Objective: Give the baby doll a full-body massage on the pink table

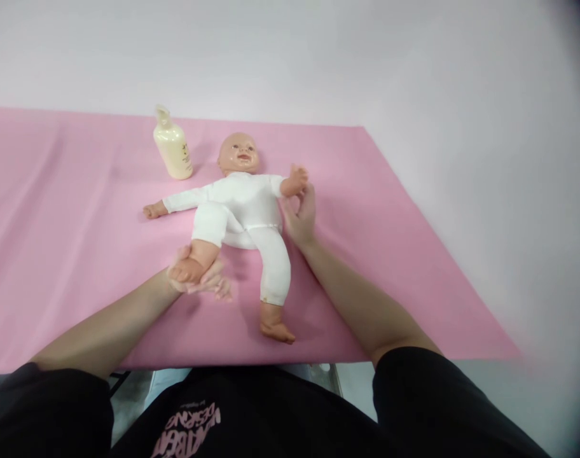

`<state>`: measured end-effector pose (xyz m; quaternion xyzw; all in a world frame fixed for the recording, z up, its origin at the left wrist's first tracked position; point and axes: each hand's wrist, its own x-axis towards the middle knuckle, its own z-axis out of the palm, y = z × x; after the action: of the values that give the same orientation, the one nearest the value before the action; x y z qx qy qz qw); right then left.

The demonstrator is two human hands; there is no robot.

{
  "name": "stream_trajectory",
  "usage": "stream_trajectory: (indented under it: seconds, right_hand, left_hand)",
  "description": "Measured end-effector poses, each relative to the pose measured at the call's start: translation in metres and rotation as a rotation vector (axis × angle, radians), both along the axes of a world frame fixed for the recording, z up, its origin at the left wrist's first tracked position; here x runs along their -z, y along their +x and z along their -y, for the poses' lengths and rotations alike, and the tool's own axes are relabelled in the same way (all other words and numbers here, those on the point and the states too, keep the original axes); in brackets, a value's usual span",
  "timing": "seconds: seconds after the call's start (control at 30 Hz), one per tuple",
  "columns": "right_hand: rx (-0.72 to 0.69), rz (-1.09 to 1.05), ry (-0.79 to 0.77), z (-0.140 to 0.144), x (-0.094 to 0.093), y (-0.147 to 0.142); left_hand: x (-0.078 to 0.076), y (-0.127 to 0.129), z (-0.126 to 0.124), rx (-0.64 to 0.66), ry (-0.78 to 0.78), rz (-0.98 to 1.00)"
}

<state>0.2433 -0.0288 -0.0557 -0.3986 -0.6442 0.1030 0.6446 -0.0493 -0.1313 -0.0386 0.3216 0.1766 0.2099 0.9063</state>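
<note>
A baby doll in white clothes lies on its back on the pink sheet, head toward the wall. My left hand lies palm up under the doll's bare foot, which rests on it with the knee bent; the fingers are loosely spread. My right hand is beside the doll's torso, its fingers touching the doll's raised arm near the wrist. The doll's other leg lies straight toward me and its other arm stretches out to the left.
A cream lotion bottle with a pump top stands on the sheet left of the doll's head. The sheet ends at a white wall behind and a pale surface on the right. The front edge is close to my body.
</note>
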Motion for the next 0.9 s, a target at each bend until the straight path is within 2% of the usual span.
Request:
stream_trajectory:
  seconds: [0.03, 0.07, 0.17, 0.23, 0.3, 0.4, 0.53, 0.7, 0.83, 0.9]
  right_hand:
    - [-0.025, 0.077, 0.015, 0.005, -0.002, -0.004]
    - [-0.053, 0.158, 0.022, 0.009, -0.004, -0.006]
    - [-0.143, 0.341, 0.017, 0.014, -0.009, -0.009]
    - [-0.184, 0.396, 0.026, 0.015, -0.010, -0.008]
    - [-0.207, 0.410, 0.040, 0.014, -0.011, -0.008]
    - [-0.175, 0.361, 0.033, 0.012, -0.007, -0.007]
    - [-0.065, 0.101, -0.003, 0.000, 0.006, -0.003]
    - [-0.034, -0.256, -0.111, -0.032, 0.028, 0.019]
    - [-0.032, -0.556, -0.351, -0.053, 0.046, 0.039]
    - [-0.032, -0.661, -0.437, -0.059, 0.053, 0.045]
  left_hand:
    - [-0.006, 0.002, 0.000, 0.035, 0.033, 0.023]
    - [-0.013, 0.005, 0.000, 0.010, 0.043, 0.025]
    - [-0.028, 0.014, 0.001, -0.148, 0.011, -0.009]
    - [-0.030, 0.018, 0.003, -0.209, 0.009, -0.042]
    - [-0.027, 0.019, 0.004, -0.191, 0.050, -0.078]
    - [-0.022, 0.018, 0.005, -0.042, 0.157, -0.083]
    - [-0.026, 0.013, 0.008, 0.234, 0.284, -0.065]
    - [-0.036, 0.008, 0.007, 0.374, 0.376, -0.142]
    - [-0.035, 0.006, 0.004, 0.687, 0.444, -0.196]
    - [-0.034, 0.007, 0.003, 0.719, 0.493, -0.215]
